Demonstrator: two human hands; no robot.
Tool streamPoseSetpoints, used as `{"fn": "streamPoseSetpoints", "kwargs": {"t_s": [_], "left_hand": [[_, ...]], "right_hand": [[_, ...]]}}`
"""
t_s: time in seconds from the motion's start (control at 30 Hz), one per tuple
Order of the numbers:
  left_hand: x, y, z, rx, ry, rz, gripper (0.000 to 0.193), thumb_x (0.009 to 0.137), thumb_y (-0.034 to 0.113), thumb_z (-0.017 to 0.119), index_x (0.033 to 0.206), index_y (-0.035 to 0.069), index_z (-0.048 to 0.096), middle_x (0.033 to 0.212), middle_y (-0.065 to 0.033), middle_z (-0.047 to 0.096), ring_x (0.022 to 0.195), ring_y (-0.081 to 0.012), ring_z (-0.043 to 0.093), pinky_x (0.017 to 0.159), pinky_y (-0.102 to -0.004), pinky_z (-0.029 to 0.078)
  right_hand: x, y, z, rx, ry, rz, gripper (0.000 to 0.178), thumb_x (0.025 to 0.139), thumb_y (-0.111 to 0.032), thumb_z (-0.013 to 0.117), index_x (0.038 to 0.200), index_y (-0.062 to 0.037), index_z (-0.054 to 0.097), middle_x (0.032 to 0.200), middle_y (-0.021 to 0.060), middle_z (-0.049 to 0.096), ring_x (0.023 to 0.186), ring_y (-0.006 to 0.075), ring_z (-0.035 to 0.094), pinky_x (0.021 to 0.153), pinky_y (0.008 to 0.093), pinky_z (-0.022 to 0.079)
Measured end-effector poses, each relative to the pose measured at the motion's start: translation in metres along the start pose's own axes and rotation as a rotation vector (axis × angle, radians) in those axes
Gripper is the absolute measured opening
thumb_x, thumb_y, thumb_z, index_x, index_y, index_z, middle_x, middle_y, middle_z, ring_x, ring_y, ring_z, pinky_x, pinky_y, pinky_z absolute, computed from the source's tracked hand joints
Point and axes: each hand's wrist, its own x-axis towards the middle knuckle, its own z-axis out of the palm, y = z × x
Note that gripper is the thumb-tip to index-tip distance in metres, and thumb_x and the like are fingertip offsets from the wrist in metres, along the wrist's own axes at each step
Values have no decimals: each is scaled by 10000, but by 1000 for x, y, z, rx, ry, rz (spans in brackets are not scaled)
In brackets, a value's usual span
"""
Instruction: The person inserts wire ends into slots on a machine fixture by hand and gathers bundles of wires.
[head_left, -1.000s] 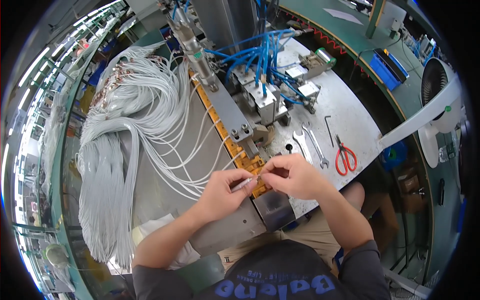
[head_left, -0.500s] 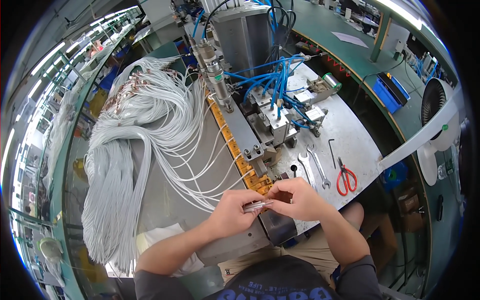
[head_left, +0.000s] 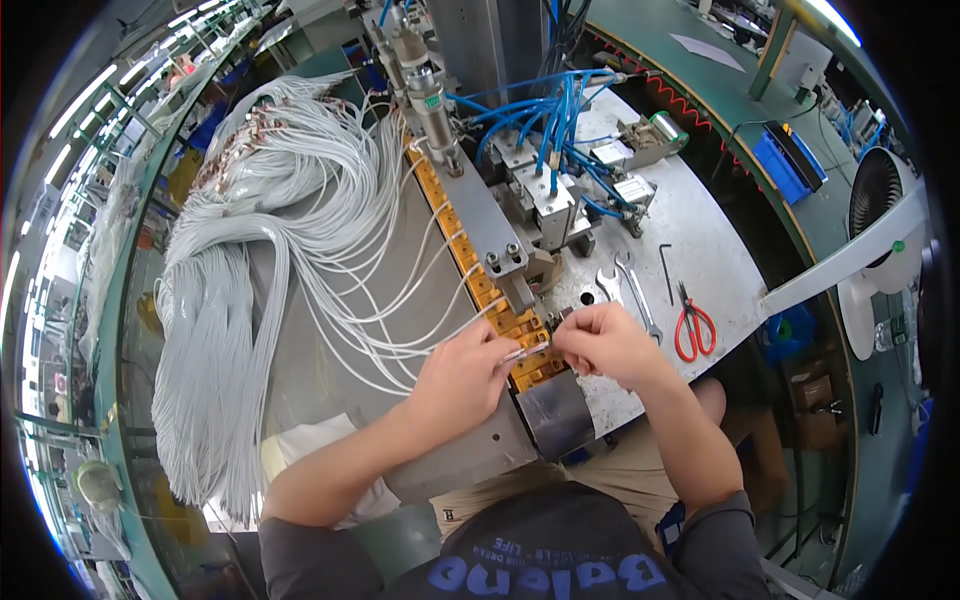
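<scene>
My left hand (head_left: 462, 372) is closed, its thumb and forefinger pinching the end of a white cable (head_left: 516, 355) just over the near part of a long row of orange-yellow fixture blocks (head_left: 467, 258). Across the row from it, my right hand (head_left: 610, 345) has its fingertips pressed together beside the cable's tip; whatever they hold is too small to make out. Several white cables run from the fixture blocks into a large bundle of white cables (head_left: 210, 330) with coppery ends, lying on the left.
Beyond the row stands a machine with a metal cylinder (head_left: 432, 115) and blue air hoses (head_left: 567, 130). Two wrenches (head_left: 637, 295), a hex key (head_left: 667, 275) and red-handled pliers (head_left: 695, 328) lie on the metal plate at right. A white fan (head_left: 880, 215) stands farther right.
Both hands have moved away from me, bringing the cable end over the fixture blocks. My right hand has drawn slightly to the right, and its fingertips have closed together. The view has shifted a little.
</scene>
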Motion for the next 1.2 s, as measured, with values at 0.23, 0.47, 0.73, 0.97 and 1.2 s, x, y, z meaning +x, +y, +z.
{"fn": "streamPoseSetpoints", "kwargs": {"t_s": [0.23, 0.47, 0.73, 0.97, 1.2], "left_hand": [[7, -7, 2, 173, -25, -56, 64, 797, 39, 598, 856, 15, 607, 814, -143, 559, 692, -331, 577, 598, -419, 461], [3, 4, 9, 390, -123, -15, 47, 808, 55, 558, 809, 15, 534, 908, -130, 547, 665, -338, 597, 572, -437, 483], [3, -7, 3, -204, 72, -39, 146, 834, 0, 578, 965, 14, 641, 909, -88, 614, 668, -191, 601, 636, -264, 482], [5, -3, -7, -563, -112, -322, 130, 869, 24, 592, 975, -2, 664, 788, -30, 622, 674, -55, 519, 588, -226, 424], [12, 9, -9, -373, -38, -61, 102, 858, 40, 615, 931, -18, 657, 739, -44, 590, 589, -69, 425, 513, -229, 340]], "right_hand": [[22, 21, -3, -153, 112, -123, 177, 843, -134, 570, 768, 20, 613, 600, 51, 561, 508, 97, 500, 472, 260, 391], [33, 33, -11, 105, -106, -46, 149, 864, -124, 554, 778, -8, 589, 599, 9, 526, 507, 65, 457, 452, 229, 340], [24, 25, -14, 198, 144, -34, 140, 859, -124, 580, 820, 6, 615, 638, 7, 553, 572, 66, 507, 504, 234, 394], [-3, -4, 12, -25, 1, -302, 116, 843, -70, 613, 883, 38, 612, 706, 32, 611, 631, 66, 535, 574, 225, 438], [-13, -11, 9, 55, 0, -277, 89, 853, -49, 609, 891, 31, 613, 694, 4, 596, 627, 36, 532, 544, 188, 413]]}}
